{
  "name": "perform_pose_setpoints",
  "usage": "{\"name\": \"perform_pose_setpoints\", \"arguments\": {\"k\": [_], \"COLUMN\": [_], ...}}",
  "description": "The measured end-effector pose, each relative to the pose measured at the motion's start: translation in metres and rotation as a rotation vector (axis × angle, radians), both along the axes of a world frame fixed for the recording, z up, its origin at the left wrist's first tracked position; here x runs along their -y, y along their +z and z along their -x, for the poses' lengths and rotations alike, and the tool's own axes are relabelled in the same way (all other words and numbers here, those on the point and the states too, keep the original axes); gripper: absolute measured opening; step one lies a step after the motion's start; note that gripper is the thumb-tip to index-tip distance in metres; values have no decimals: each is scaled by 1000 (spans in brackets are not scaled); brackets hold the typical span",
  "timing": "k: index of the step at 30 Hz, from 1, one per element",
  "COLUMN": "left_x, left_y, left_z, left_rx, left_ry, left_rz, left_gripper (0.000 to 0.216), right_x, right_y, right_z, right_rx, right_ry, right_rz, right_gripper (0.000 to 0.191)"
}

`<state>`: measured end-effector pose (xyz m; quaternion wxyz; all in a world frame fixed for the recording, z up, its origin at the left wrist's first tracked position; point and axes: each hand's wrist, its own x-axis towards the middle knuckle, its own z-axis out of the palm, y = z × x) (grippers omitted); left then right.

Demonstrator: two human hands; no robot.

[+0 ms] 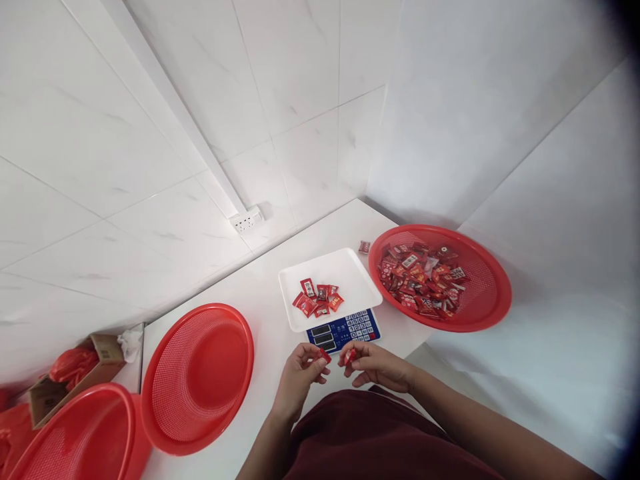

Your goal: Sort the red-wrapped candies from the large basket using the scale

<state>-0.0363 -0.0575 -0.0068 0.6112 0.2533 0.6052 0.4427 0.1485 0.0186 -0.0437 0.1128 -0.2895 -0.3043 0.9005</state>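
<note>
Two hands point(295, 375) each pinching a packet point(325, 355), white tray point(350, 270) ahead, red baskets point(200, 373) either side

A white rectangular plastic socket point(247, 220) on the far white marbled-tile wall point(165, 207); left, an open brown cardboard box point(109, 355) (red plastic bag point(75, 365) inside)

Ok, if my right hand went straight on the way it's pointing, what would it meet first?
Probably the small shiny red packet pinched in your left hand, across a narrow gap from your right hand. Relative depth is unclear, so it might pass above or below.
</note>
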Motion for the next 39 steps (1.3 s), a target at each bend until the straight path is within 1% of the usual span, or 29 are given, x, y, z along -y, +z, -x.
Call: {"name": "perform_pose_setpoints", "arguments": {"k": [2, 4, 7, 9, 12, 16, 18, 20, 21, 23, 24, 25, 27, 29, 30, 32, 34, 36, 39], "left_x": [0, -1, -2, -4, -8, -17, -25, -38, -48, -70, -83, -96, -121, -143, -152, -166, -175, -179, -177], "left_y": [1, 1, 1, 0, -2, -9, -13, -16, -17, -21, -23, -26, -31, -35, -37, -39, -40, -42, -46], "left_z": [-4, -8, -13, -17, -25, -33, -31, -21, -13, 7, 18, 28, 45, 54, 56, 57, 55, 52, 51], "left_rx": [-23, -51, -128, -239, -427, -599, -669, -723, -763, -892, -981, -1067, -1211, -1275, -1282, -1272, -1268, -1268, -1260], "left_ry": [-59, -97, -137, -176, -261, -335, -384, -429, -443, -470, -505, -569, -754, -903, -947, -985, -994, -968, -883], "left_rz": [1, 6, 21, 1, -77, -123, -158, -199, -218, -225, -197, -148, -50, -8, -7, -9, 0, 9, 26], "left_gripper": [28, 27, 26, 23, 22, 26, 29, 34, 39, 55, 67, 79, 96, 104, 106, 106, 102, 88, 57], "right_x": [4, 8, 11, 11, 10, 8, 3, -8, -15, -33, -43, -52, -68, -78, -81, -85, -86, -88, -90], "right_y": [-1, -2, -3, -4, -7, -11, -11, -12, -12, -12, -13, -13, -16, -20, -23, -29, -34, -37, -38], "right_z": [4, 8, 13, 15, 18, 18, 13, 5, 0, -15, -24, -33, -50, -65, -71, -80, -84, -86, -86], "right_rx": [-12, -35, -67, -59, 10, 86, 124, 182, 217, 276, 294, 305, 349, 404, 427, 451, 457, 457, 461], "right_ry": [50, 70, 43, 26, 6, -19, -47, -117, -175, -343, -444, -546, -697, -794, -827, -868, -882, -882, -876], "right_rz": [27, 48, 90, 106, 84, 56, -7, -90, -120, -141, -140, -141, -124, -103, -93, -76, -52, -26, -15], "right_gripper": [35, 37, 39, 42, 41, 40, 40, 39, 38, 35, 32, 29, 24, 20, 18, 16, 15, 14, 14]}}
